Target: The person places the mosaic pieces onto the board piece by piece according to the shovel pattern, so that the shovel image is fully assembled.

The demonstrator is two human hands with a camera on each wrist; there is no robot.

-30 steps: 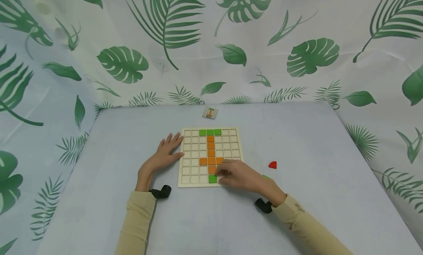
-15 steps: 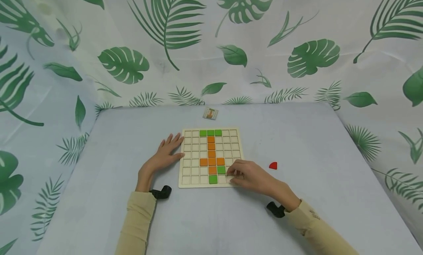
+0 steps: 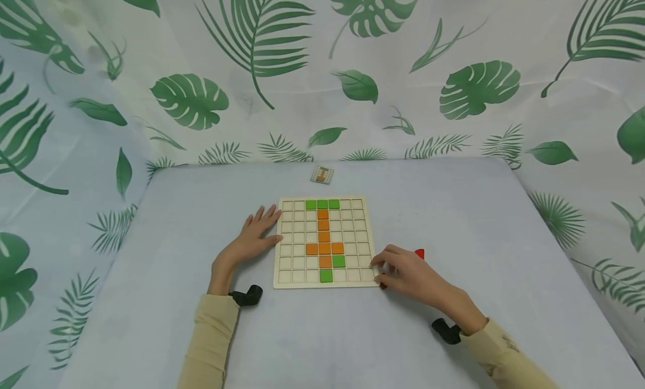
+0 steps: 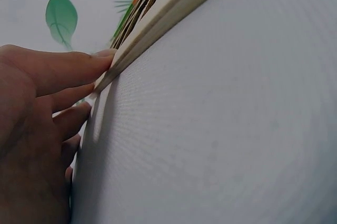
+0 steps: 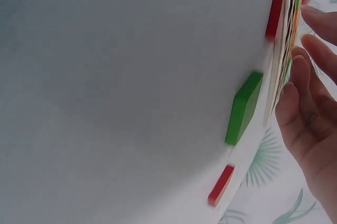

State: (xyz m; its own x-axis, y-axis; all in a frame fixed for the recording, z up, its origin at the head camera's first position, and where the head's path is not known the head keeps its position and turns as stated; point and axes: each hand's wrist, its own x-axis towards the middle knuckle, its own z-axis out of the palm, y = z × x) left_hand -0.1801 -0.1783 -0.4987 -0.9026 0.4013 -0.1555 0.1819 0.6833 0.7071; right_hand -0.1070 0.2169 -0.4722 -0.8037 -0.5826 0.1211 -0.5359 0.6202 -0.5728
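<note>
A pale square grid board (image 3: 292,263) lies on the table with orange tiles (image 3: 325,248) forming a cross. Green tiles sit along its top row, at the cross's foot, and one green tile (image 3: 339,261) right of the lower stem. My left hand (image 3: 252,238) lies with fingers spread, thumb and fingertips at the board's left edge. At the lower right edge hovers my right hand (image 3: 413,274), fingers loosely bent and apart, nothing between them. In the right wrist view, a red piece (image 5: 274,16), a green block (image 5: 244,109) and another red piece (image 5: 221,184) lie under it.
A small pattern card (image 3: 322,174) lies behind the board. Red quarter-round piece (image 3: 420,253) shows just past my right hand. Leaf-printed cloth (image 3: 358,87) hangs behind and at both sides of the table.
My right hand has let go of the green tile beside the lower stem and moved right, off the grid to the board's right edge. My left hand has stayed in place.
</note>
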